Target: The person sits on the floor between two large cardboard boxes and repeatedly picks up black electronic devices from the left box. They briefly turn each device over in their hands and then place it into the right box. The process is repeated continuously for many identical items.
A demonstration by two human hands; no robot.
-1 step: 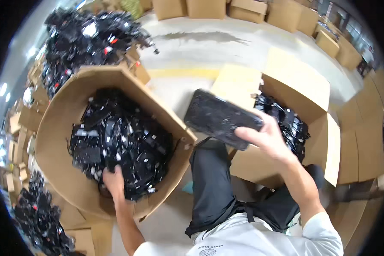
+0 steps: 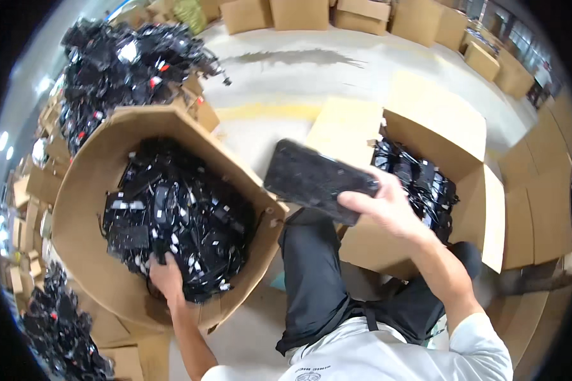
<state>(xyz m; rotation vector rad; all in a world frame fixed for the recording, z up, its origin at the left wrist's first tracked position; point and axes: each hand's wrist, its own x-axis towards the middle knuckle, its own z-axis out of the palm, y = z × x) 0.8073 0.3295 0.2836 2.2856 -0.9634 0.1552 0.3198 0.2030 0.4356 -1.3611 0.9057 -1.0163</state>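
The right hand [image 2: 388, 206] has its grip clamped on one end of a flat black rectangular device [image 2: 318, 181], fingers curled over its right edge, holding it in the air above the person's dark-trousered knee [image 2: 311, 267]. At three o'clock from that hand an open cardboard box [image 2: 438, 127] holds more black parts. The left hand [image 2: 166, 276] sits at eight o'clock from the device, fingers buried in a heap of black parts and cables [image 2: 171, 216] inside a large round cardboard bin [image 2: 95, 171]; I cannot tell whether its grip has closed on anything. At eleven o'clock, another black pile [image 2: 127, 60] lies on the floor.
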